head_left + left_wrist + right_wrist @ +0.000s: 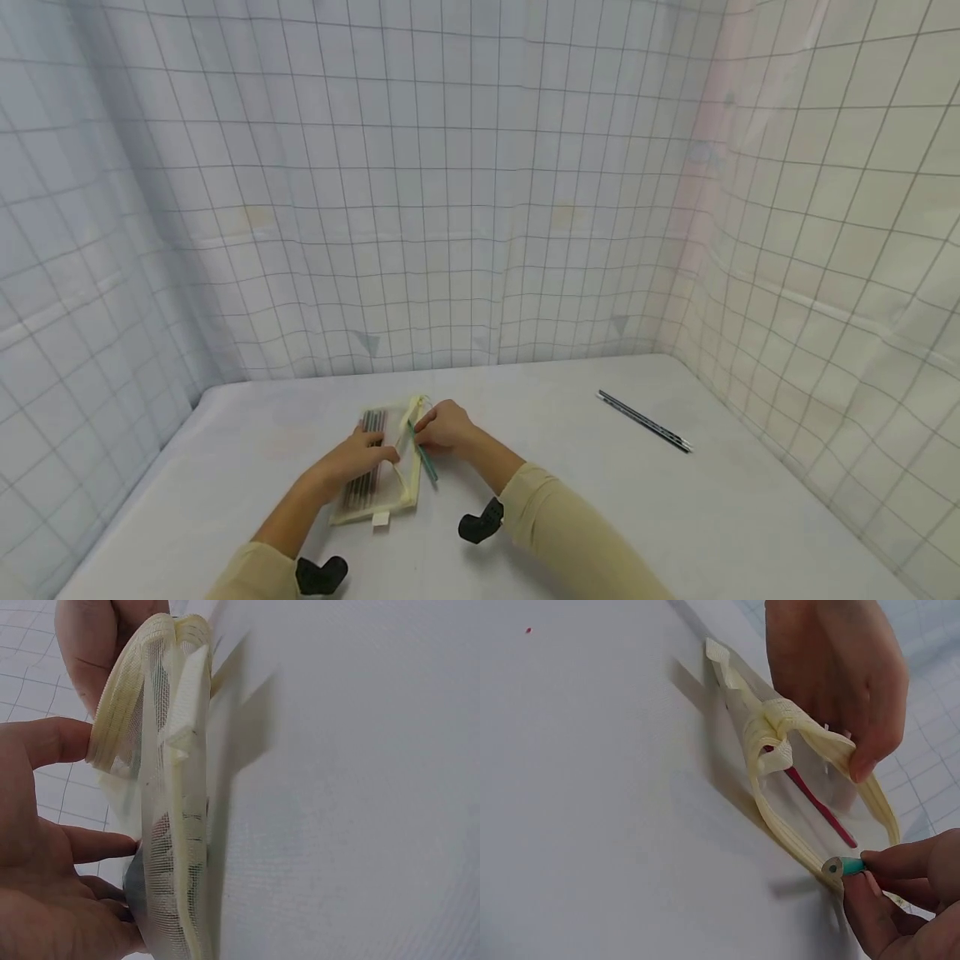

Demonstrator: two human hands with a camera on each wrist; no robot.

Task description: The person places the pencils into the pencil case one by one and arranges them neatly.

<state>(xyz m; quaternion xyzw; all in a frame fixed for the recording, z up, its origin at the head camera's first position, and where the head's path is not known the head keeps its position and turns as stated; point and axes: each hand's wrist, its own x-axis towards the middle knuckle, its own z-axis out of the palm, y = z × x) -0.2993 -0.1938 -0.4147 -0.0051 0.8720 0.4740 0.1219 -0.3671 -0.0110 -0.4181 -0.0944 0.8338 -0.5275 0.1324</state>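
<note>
Cream sleeves (577, 533) lie closest, with a black wrist mount (322, 575) near each cuff. Beyond them, on the white tabletop (540, 558), rests a yellow-edged mesh zip pouch (408, 498), a white tab (381, 521) at its near edge. The person's left hand (352, 461) spreads over it, thumb hooked at the mouth's zip edge, fingers above a row of pencils (364, 477) inside. The right hand (447, 427) narrows to a pinch around a green pencil (850, 865), held at the pouch's right side with its flat end just over the zip tape (787, 841); whether the other end is inside cannot be told.

The pencil should be light, stiff and slightly slick, best gripped near mid-length so it does not swivel. The pouch looks soft and floppy (mesh gives little support), so its firmer zip edge seems the surest hold; pulled roughly, the netting could snag. Two dark patterned pencils (645, 422) lie well apart, to the right.
</note>
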